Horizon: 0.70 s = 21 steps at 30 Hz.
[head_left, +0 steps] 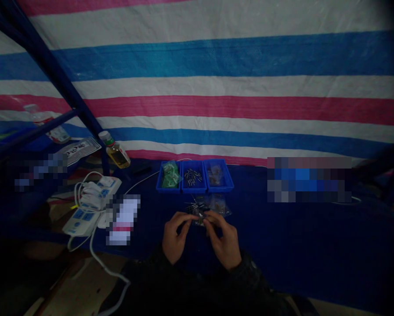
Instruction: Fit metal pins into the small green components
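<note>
My left hand [176,237] and my right hand [225,240] meet low in the middle of the view. Between their fingertips is a small clear plastic bag [200,221], pinched from both sides; its contents are too dark to make out. Just beyond the fingers lie loose thin metal pins [194,205]. Beside them, to the right, rests another clear bag [221,205] with brownish contents. Behind stand three joined blue bins [193,191]: green packets [171,174] fill the left one, metal pins [193,176] the middle one, clear bags [215,175] the right one.
On the left of the dark blue table [289,245] lie white power strips [80,221] with plugs and cables, near a blurred-out phone-like object [124,221]. A bottle of yellow liquid [117,153] stands by the blue metal frame [63,87]. Striped sheeting [216,107] hangs behind.
</note>
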Each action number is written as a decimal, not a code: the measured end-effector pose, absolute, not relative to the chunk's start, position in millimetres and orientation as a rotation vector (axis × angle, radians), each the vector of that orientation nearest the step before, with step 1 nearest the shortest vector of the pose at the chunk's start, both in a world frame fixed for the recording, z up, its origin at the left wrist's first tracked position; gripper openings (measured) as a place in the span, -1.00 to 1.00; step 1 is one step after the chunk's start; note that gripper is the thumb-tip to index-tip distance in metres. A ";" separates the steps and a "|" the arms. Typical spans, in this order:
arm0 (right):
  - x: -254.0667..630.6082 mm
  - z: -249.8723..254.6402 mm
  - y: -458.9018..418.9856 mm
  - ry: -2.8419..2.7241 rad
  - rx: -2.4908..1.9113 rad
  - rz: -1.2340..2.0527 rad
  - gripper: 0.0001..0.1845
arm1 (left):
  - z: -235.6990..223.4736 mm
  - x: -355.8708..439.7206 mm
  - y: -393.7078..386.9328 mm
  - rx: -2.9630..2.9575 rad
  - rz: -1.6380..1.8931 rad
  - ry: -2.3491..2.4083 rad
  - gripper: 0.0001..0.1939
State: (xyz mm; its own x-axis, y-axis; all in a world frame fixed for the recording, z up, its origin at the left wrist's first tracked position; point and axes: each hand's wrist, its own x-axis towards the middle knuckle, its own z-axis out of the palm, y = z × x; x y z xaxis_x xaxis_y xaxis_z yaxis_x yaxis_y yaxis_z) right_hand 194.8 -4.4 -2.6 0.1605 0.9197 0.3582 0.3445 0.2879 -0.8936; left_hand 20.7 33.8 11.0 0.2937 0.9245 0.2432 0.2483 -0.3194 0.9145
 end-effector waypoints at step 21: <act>194.4 4.4 -2.4 -1.476 -1.259 0.550 -0.81 | 12.3 21.1 34.6 1.805 1.168 1.121 -0.88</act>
State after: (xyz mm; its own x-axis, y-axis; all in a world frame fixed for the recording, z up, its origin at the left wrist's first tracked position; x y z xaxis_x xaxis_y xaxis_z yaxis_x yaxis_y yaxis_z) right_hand 194.4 -2.4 4.4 0.1266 0.9000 0.4170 0.4081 0.3359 -0.8489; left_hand 21.1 34.6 12.3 0.2182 0.9201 0.3253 0.2874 -0.3791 0.8796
